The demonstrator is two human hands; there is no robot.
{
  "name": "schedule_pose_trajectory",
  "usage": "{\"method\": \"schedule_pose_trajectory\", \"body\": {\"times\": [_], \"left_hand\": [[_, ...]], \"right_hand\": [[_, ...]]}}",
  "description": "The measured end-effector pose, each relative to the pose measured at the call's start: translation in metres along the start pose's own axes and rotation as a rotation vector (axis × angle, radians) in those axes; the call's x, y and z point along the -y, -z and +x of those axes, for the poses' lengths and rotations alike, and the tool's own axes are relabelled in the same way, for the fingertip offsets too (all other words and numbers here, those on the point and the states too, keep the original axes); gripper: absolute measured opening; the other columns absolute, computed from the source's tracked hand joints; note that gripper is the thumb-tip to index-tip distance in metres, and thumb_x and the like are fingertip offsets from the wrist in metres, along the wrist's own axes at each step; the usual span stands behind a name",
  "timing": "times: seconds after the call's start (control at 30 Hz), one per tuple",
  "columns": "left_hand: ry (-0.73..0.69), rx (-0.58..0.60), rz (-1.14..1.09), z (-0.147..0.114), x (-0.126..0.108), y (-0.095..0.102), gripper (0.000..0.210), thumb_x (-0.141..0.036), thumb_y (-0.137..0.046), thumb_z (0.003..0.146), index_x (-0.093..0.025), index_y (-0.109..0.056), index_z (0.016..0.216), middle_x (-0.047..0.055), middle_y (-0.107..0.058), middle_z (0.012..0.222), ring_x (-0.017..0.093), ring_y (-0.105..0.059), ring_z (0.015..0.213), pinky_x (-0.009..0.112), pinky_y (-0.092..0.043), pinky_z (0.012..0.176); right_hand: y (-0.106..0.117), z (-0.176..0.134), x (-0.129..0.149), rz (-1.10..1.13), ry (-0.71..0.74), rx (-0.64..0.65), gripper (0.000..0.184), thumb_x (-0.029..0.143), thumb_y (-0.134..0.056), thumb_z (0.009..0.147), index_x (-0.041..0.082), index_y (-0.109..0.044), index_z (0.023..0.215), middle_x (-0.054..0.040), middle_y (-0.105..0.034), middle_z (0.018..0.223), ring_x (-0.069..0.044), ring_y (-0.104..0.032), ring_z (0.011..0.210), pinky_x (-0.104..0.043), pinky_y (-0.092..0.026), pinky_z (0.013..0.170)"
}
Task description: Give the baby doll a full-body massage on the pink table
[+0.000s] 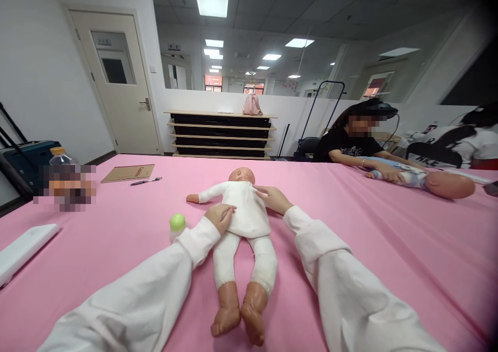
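A baby doll (248, 209) lies on its back on the pink-covered table, head away from me, in a white long-sleeved top and white leggings with bare feet. My left hand (221, 217) rests on the side of its top near the waist, fingers stretched and lying on the cloth. At the doll's other shoulder is my right hand (275, 200), fingers extended and touching the top near the collar. The doll's arm on that side is hidden by my hand. Close to my left wrist stands a small bottle with a green cap (177, 222).
On the left are a notebook (128, 173), a pen (146, 181), a plastic bottle (64, 178), partly blurred, and a white flat device (27, 251). Across the pink table (373, 258) to the right, a person (356, 139) handles another doll (447, 184).
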State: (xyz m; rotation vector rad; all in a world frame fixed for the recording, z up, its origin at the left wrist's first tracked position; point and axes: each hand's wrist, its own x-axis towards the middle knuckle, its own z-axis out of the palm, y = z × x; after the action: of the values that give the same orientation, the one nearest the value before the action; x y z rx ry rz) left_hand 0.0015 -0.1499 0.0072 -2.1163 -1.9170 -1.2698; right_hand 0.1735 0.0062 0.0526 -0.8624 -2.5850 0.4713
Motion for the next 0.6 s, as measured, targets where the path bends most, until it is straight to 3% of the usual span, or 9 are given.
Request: {"method": "schedule_pose_trajectory", "body": {"times": [0.07,0.13,0.27,0.4,0.5,0.6], "left_hand": [[-0.020,-0.070,0.052,0.029,-0.010,-0.010,0.030,-0.018,-0.036,0.084,-0.015,-0.063,0.098,0.008,-0.066,0.097,0.018,-0.059,0.093,0.033,-0.044,0.090],[-0.009,-0.085,0.088,0.051,-0.012,-0.024,0.033,-0.017,-0.039,0.083,-0.012,-0.058,0.109,0.010,-0.061,0.110,0.020,-0.054,0.105,0.035,-0.038,0.097],[0.059,0.036,0.155,0.068,0.000,-0.050,0.046,-0.026,-0.034,0.087,-0.015,-0.038,0.131,0.007,-0.039,0.137,0.019,-0.032,0.127,0.040,-0.026,0.106],[0.128,0.128,0.212,0.064,0.011,-0.055,0.049,-0.038,-0.028,0.088,-0.026,-0.029,0.135,0.000,-0.026,0.143,0.019,-0.017,0.134,0.047,-0.017,0.108],[0.179,0.143,0.224,0.063,0.014,-0.051,0.050,-0.041,-0.025,0.089,-0.031,-0.022,0.137,-0.002,-0.021,0.145,0.019,-0.013,0.135,0.050,-0.015,0.107],[0.230,0.126,0.244,0.062,0.020,-0.049,0.048,-0.043,-0.024,0.089,-0.033,-0.026,0.136,-0.003,-0.019,0.145,0.019,-0.014,0.135,0.053,-0.013,0.106]], "right_hand": [[-0.019,0.015,0.010,-0.062,0.061,-0.090,0.048,0.037,-0.035,0.087,0.020,-0.038,0.132,-0.0053,-0.039,0.137,-0.022,-0.035,0.127,-0.040,-0.027,0.105],[-0.043,0.025,0.016,-0.138,0.104,-0.100,0.051,0.032,-0.036,0.086,0.017,-0.033,0.135,-0.0074,-0.030,0.141,-0.023,-0.025,0.131,-0.045,-0.021,0.107],[-0.074,0.031,0.014,-0.215,0.106,-0.117,0.052,0.030,-0.032,0.087,0.014,-0.029,0.136,-0.0088,-0.023,0.144,-0.021,-0.016,0.134,-0.044,-0.015,0.109],[-0.078,0.029,0.006,-0.194,0.071,-0.076,0.053,0.027,-0.026,0.087,0.014,-0.022,0.139,-0.0058,-0.017,0.146,-0.020,-0.010,0.135,-0.046,-0.013,0.109],[-0.077,0.030,0.004,-0.148,0.022,-0.094,0.056,0.026,-0.024,0.086,0.012,-0.014,0.140,-0.0050,-0.012,0.147,-0.018,-0.006,0.136,-0.044,-0.013,0.109],[-0.077,0.029,0.005,-0.130,-0.021,-0.101,0.062,0.035,-0.025,0.087,0.010,-0.007,0.141,-0.0067,-0.006,0.148,-0.019,-0.003,0.136,-0.045,-0.010,0.109]]}}
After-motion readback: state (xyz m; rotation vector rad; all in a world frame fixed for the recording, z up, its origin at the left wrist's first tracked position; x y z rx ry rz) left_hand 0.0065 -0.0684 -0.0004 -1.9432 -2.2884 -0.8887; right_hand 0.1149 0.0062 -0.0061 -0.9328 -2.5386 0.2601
